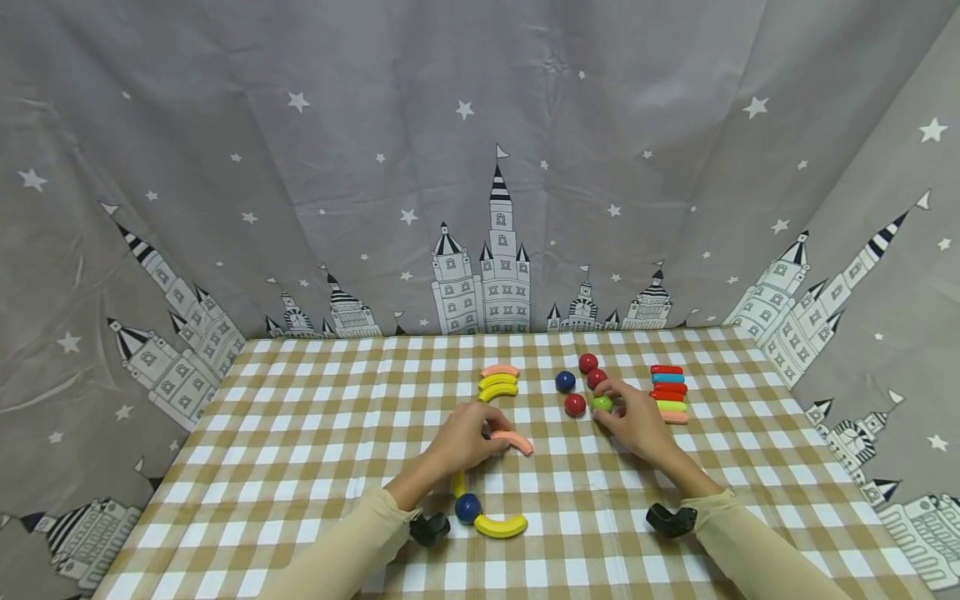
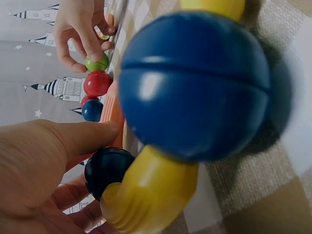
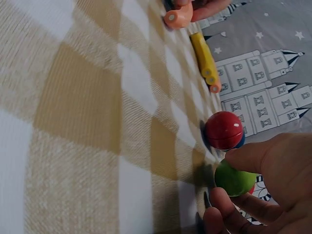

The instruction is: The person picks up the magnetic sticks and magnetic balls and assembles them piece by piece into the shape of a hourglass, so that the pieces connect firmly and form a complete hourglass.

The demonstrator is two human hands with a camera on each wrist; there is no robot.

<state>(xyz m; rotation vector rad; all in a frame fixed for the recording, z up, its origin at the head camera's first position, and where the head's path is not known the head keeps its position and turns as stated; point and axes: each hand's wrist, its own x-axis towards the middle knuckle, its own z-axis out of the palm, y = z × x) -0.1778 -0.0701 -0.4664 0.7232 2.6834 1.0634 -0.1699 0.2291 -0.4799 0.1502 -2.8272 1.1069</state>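
Observation:
My left hand (image 1: 463, 437) grips a peach-orange curved rod (image 1: 516, 442). In the left wrist view the thumb lies on that rod, beside a dark ball (image 2: 108, 168) with fingers behind it. A yellow rod (image 2: 156, 190) runs from the dark ball to a large blue ball (image 2: 195, 87). Another yellow curved rod (image 1: 501, 527) joins the blue ball's far side. My right hand (image 1: 637, 421) pinches a green ball (image 1: 602, 403) between thumb and fingers. Close to it are red balls (image 1: 575, 405) and a blue ball (image 1: 566, 382).
Behind the left hand lie two yellow curved rods (image 1: 498, 389) and a peach one (image 1: 500, 371). Right of the balls is a row of short straight rods (image 1: 669, 389), red, blue, yellow-green and peach. A checked cloth (image 1: 322, 433) covers the table; a grey castle-print curtain (image 1: 337, 167) hangs behind.

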